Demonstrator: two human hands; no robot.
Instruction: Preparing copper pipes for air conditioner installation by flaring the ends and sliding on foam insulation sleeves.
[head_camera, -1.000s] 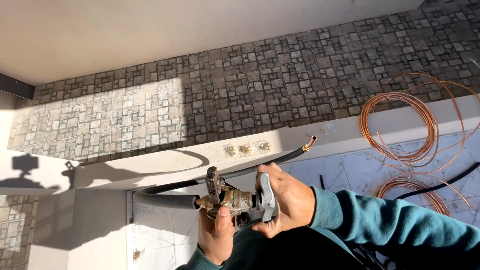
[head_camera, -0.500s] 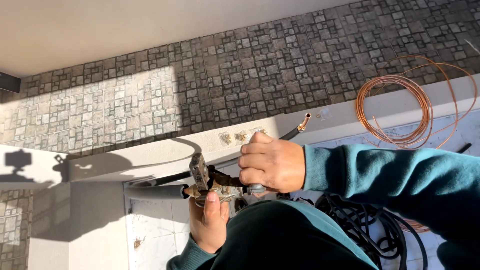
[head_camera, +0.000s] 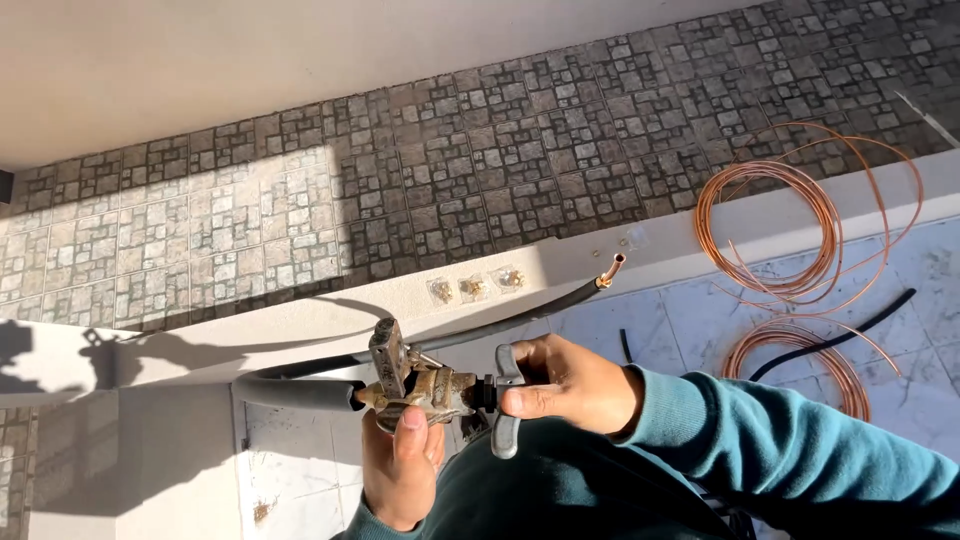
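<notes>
Flaring tool: the brass-coloured clamp tool (head_camera: 415, 385) sits between my two hands, low in the view at about 6 o'clock, clamped on the end of the insulated pipe.
Left hand: my left hand (head_camera: 400, 470) comes up from 6 o'clock and is closed around the underside of the tool's body, thumb pressed on its near face.
Right hand: my right hand (head_camera: 570, 385) is at 3 o'clock of the tool, fingers curled shut around the grey T-handle (head_camera: 505, 400) that sticks out of the tool's right end.
Sleeve: a teal sleeve (head_camera: 790, 460) runs from my right wrist away toward 4 o'clock.
Insulated pipe: a grey foam-covered pipe (head_camera: 295, 392) leaves the tool toward 9 o'clock, level with it.
Second pipe: a thinner dark pipe (head_camera: 520, 322) runs from behind the tool toward 2 o'clock and ends in a bare copper tip (head_camera: 610, 270).
Ledge: a pale ledge (head_camera: 700, 245) crosses behind my hands; three small brass fittings (head_camera: 473, 287) lie on it at 12 o'clock of the tool.
Copper coils: one coil of copper tubing (head_camera: 790, 230) leans over the ledge at 2 o'clock, a smaller coil (head_camera: 800, 355) lies on the marble floor at 3 o'clock, well apart from my hands.
Black cable: a black cable (head_camera: 840, 340) lies beside the smaller coil.
Tiles: patterned grey floor tiles (head_camera: 450, 170) fill the far side beyond the ledge.
</notes>
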